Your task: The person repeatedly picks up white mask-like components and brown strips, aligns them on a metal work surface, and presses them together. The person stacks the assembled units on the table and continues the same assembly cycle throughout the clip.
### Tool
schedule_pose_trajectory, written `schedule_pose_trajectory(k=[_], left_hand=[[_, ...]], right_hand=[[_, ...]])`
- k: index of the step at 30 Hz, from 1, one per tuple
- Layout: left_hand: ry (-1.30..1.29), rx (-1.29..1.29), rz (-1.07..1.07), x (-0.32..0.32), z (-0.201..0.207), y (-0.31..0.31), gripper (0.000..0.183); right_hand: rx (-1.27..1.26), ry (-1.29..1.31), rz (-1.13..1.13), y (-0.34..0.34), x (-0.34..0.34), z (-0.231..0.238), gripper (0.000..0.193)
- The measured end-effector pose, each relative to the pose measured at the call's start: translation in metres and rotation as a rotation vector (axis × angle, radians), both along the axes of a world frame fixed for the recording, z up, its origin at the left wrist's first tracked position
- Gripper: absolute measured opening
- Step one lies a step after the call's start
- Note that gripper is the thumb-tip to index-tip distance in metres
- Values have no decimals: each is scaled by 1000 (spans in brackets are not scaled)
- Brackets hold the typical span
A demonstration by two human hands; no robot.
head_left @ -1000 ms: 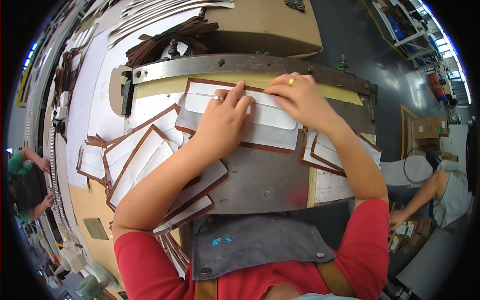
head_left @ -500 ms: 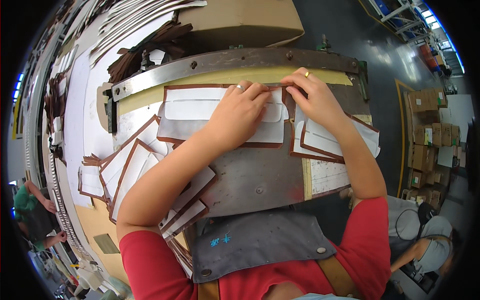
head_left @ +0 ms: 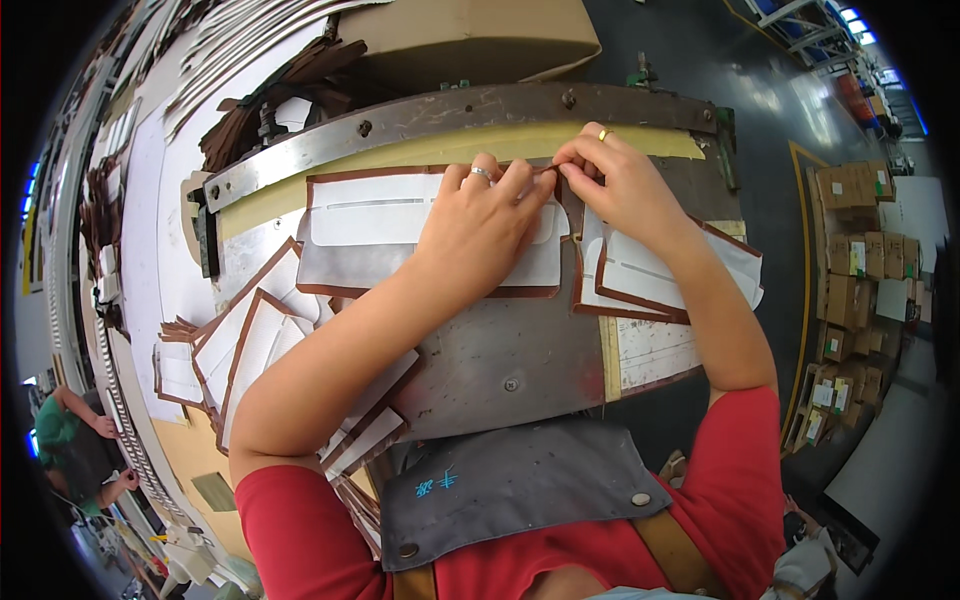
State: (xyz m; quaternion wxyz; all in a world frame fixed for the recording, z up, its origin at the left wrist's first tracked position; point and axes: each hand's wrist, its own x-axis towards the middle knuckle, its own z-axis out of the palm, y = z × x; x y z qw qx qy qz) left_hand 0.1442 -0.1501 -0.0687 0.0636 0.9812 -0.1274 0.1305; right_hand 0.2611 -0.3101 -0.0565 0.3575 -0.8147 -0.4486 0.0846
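A white panel with brown leather-like edging (head_left: pixel 370 225) lies on the metal work plate (head_left: pixel 480 365), its long side along the far metal bar. My left hand (head_left: pixel 487 215) rests on the panel's right part, fingers bent and pinching at the far right corner. Right beside it, my right hand (head_left: pixel 622 185) pinches the brown edging at that corner between thumb and finger. The fingertips of both hands almost meet, and they hide the fold there. Under my right wrist lie similar brown-edged panels (head_left: pixel 650 275), overlapping each other.
More brown-edged panels (head_left: pixel 265 340) lie piled at the left under my forearm. Beyond the metal bar (head_left: pixel 440 112) stand a cardboard box (head_left: pixel 470 40) and a bundle of brown strips (head_left: pixel 285 90). Stacked cartons (head_left: pixel 855 255) stand at the right. Another person (head_left: pixel 80 440) works far left.
My left fingertips have moved right, closer to my right hand at the panel's corner. The view has shifted slightly, and a person at the lower right has mostly left it.
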Motion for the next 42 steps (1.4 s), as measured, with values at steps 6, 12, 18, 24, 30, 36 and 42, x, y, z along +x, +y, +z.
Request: schedule_pose_trajectory(k=[6,12,18,24,30,36,42], left_hand=[[-47,2,15,-2,-4,-2,46],[-69,-8,32,-4,-6,-4,46],[-28,-66,49,-5,-6,-4,45],[-52,-135,40,-5,-8,-1,45],[67,-249,32,-4,2,7,44],[54,-161,-8,-4,2,8,44],[63,-93,-8,-2,4,6,45]], right_hand=[[-84,-97,98,3,10,2,7],[-145,-295,162,3,10,-4,12],[-153,-206,204,2,13,0,14],[-51,103,88,-10,6,4,21],[61,82,57,-10,0,-6,17],[24,-352,151,-12,-1,-9,23],[11,-411,102,-12,-3,-9,24]])
